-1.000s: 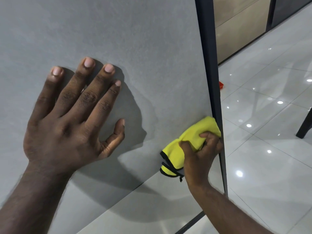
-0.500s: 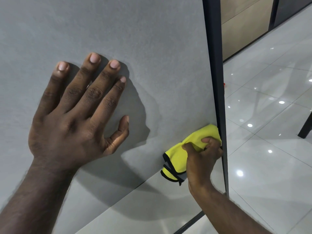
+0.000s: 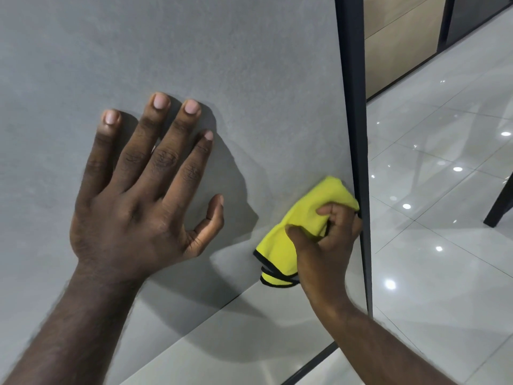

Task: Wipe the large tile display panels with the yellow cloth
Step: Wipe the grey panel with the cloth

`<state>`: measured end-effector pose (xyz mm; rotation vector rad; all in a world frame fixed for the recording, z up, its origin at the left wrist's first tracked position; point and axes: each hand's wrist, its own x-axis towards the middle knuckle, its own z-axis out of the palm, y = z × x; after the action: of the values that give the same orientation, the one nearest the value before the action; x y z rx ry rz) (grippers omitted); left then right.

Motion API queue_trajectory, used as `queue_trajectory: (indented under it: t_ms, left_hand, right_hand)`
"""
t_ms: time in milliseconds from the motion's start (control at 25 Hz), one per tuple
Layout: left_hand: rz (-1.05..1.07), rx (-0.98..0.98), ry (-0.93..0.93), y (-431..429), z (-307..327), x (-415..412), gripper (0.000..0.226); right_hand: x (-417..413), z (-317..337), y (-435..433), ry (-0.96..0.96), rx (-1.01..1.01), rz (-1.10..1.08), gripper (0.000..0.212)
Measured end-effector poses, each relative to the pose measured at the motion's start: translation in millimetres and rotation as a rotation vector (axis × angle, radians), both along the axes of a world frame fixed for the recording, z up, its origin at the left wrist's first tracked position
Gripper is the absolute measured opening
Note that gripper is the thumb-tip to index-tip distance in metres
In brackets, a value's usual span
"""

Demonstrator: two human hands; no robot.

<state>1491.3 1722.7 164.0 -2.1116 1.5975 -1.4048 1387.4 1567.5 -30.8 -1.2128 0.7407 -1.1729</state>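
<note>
A large grey tile display panel [image 3: 222, 56] fills the left and middle of the view, held in a dark metal frame [image 3: 356, 134]. My left hand [image 3: 138, 201] lies flat against the panel with its fingers spread and straight. My right hand [image 3: 327, 245] grips a bunched yellow cloth [image 3: 302, 220] with black edging and presses it on the panel's lower right part, right beside the frame. A lighter grey panel [image 3: 222, 343] adjoins below.
A glossy white tiled floor [image 3: 444, 218] with light reflections lies to the right. A dark chair leg [image 3: 499, 201] stands at the right edge. Beige and dark display panels [image 3: 399, 43] line the far wall.
My right hand with the cloth has dipped and come back up along the frame, ending about where it was a second ago. My left hand stays flat on the panel.
</note>
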Motion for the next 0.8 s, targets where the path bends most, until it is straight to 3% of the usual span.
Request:
queue_trajectory:
  t_ms: [80,160,320,560,640,720,800]
  left_hand:
    - [-0.002,-0.006,-0.019,-1.0,-2.2,0.2,0.094]
    - [-0.036,-0.022,-0.086,-3.2,-3.1,-1.1,0.086]
    - [-0.1,-0.057,-0.199,-5.1,-5.3,-2.5,0.068]
    - [-0.081,-0.065,-0.203,-6.0,-5.2,-1.7,0.067]
    - [-0.076,-0.066,-0.207,-4.9,-4.8,-3.1,0.067]
    - [-0.077,-0.058,-0.207,-7.4,-5.5,-3.0,0.066]
    - [-0.085,-0.055,-0.187,-7.1,-3.6,-4.1,0.064]
  right_hand:
    - [0.3,9.4,-4.4,-0.053,-0.183,0.012,0.051]
    - [-0.6,-1.4,-5.4,-0.012,-0.239,0.004,0.051]
    - [-7.7,-21.1,6.4,0.112,0.095,0.008,0.049]
    - [4.5,12.2,-0.4,-0.06,-0.313,-0.042,0.054]
    - [2.4,-14.0,6.9,0.003,-0.199,-0.075,0.053]
    - [0.5,-27.2,12.6,0.082,0.054,-0.078,0.051]
    - [4.1,-6.4,16.0,0.084,0.058,-0.064,0.052]
